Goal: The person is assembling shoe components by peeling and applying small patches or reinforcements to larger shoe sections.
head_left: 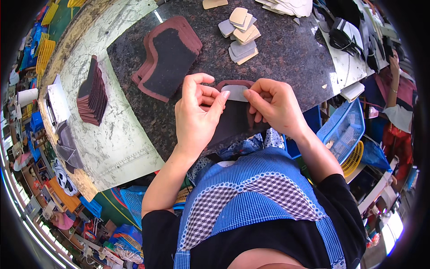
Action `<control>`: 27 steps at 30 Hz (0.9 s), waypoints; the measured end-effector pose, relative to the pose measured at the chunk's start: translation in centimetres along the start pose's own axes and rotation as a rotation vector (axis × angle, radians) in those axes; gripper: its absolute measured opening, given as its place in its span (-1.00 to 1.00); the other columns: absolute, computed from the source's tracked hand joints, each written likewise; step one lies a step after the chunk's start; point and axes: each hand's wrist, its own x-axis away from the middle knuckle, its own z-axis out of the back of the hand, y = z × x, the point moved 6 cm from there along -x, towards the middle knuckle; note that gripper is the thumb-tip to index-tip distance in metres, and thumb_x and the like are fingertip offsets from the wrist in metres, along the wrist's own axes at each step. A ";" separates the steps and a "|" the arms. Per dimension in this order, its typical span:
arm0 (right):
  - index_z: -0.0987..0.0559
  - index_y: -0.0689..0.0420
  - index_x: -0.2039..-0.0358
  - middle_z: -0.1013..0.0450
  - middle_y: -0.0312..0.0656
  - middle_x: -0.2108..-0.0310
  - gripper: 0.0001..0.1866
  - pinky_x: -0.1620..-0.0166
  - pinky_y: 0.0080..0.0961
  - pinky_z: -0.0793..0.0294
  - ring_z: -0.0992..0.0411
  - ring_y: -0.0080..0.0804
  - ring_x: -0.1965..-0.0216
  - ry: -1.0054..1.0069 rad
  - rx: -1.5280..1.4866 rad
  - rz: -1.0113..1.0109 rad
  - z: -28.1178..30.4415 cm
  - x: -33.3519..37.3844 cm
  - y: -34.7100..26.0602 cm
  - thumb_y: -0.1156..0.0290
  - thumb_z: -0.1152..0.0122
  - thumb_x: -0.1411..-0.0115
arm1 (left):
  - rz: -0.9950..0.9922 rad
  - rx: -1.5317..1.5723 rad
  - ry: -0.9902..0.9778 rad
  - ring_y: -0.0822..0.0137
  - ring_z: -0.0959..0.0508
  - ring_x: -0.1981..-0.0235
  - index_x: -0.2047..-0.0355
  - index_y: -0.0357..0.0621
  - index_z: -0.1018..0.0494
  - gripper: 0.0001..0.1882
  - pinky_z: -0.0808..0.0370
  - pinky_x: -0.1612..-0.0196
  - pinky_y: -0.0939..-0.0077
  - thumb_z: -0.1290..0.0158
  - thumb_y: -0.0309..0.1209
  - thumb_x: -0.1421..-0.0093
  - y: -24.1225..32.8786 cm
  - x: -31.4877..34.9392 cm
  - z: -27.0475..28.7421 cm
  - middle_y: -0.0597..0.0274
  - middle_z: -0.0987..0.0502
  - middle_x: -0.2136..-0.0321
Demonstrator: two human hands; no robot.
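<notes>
A small grey, round-cornered patch (235, 93) lies over the upper edge of a black panel with a maroon border (230, 119), close in front of me. My right hand (275, 105) pinches the patch's right end between thumb and fingers. At its left end, my left hand (197, 117) has its thumb against the patch and middle finger close behind, while the index finger is raised and bent. The lower part of the panel runs down by my apron. Beyond my left hand, a stack of similar black panels with maroon borders (172, 58) rests on the dark speckled stone slab (286, 58).
Loose beige and grey patches (244, 33) lie at the slab's far middle, with white sheets (286, 6) behind. A fanned maroon stack (92, 96) stands on the scuffed white board (121, 139) at left. Blue basket (345, 130) sits low right; another person's arm (394, 74) shows beyond.
</notes>
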 end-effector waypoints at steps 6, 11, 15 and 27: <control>-0.41 0.22 0.57 -0.37 -0.31 0.68 -0.71 0.54 -0.43 -0.33 -0.33 -0.53 0.64 0.093 0.485 0.361 1.7 -1.5 -1.5 0.41 -0.32 -0.17 | -0.348 -0.543 0.017 0.27 -0.56 0.56 0.42 -0.09 -0.54 -0.90 -0.50 0.49 0.38 -0.27 -0.47 -0.12 2.9 -0.3 0.6 0.25 -0.48 0.47; -0.55 0.17 0.32 -0.50 -0.21 0.41 -0.80 0.31 -0.42 -0.49 -0.48 -0.29 0.38 0.476 0.290 0.758 5.7 -4.6 -5.9 0.37 -0.35 -0.11 | -0.624 -1.000 0.263 0.13 -0.55 0.09 0.19 -0.12 -0.58 -0.62 -0.49 0.00 0.23 -0.38 -0.31 0.03 6.7 -1.3 5.1 0.21 -0.58 0.18; -0.63 0.09 0.13 -0.58 -0.22 0.27 -0.67 0.02 -0.26 -0.52 -0.51 -0.17 0.10 0.613 0.760 1.044 5.0 -7.9 -6.9 0.21 -0.34 -0.14 | -0.569 -0.966 0.207 0.11 -0.55 0.04 0.15 -0.16 -0.60 -0.61 -0.50 -0.04 0.26 -0.36 -0.30 -0.02 4.8 -2.6 6.2 0.18 -0.59 0.10; -0.69 0.10 0.31 -0.58 -0.31 0.27 -0.85 0.14 -0.36 -0.53 -0.52 -0.28 0.22 0.429 0.760 1.109 5.3 -2.4 -3.3 0.46 -0.37 -0.05 | -1.093 -1.023 0.369 0.27 -0.65 0.19 0.30 -0.22 -0.64 -0.84 -0.49 0.18 0.42 -0.25 -0.51 -0.08 8.4 3.0 3.3 0.20 -0.69 0.21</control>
